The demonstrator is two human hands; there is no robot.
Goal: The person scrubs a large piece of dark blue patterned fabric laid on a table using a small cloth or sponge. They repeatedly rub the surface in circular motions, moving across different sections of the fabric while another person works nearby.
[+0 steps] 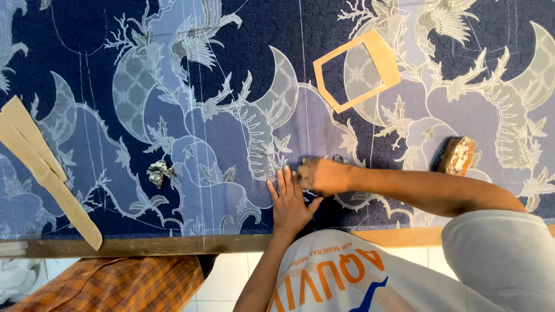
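I see left hand [289, 199] flat on batik cloth [231, 115], fingers [281, 180] straight and close together, palm pressing fabric. Right hand [324, 175] at its 1 o'clock, touching it, fingers curled tight on small dark tool [307, 159]; I cannot tell what kind. Cloth: dark blue, pale bird and crescent print, spread over wooden table edge [144, 245]. Tan cardboard frame template [357, 70] at 1 o'clock of right hand, well apart. Brown block [458, 155] at 3 o'clock. Crumpled foil scrap [159, 172] at 9 o'clock. Long cardboard strips [43, 167] far 9 o'clock.
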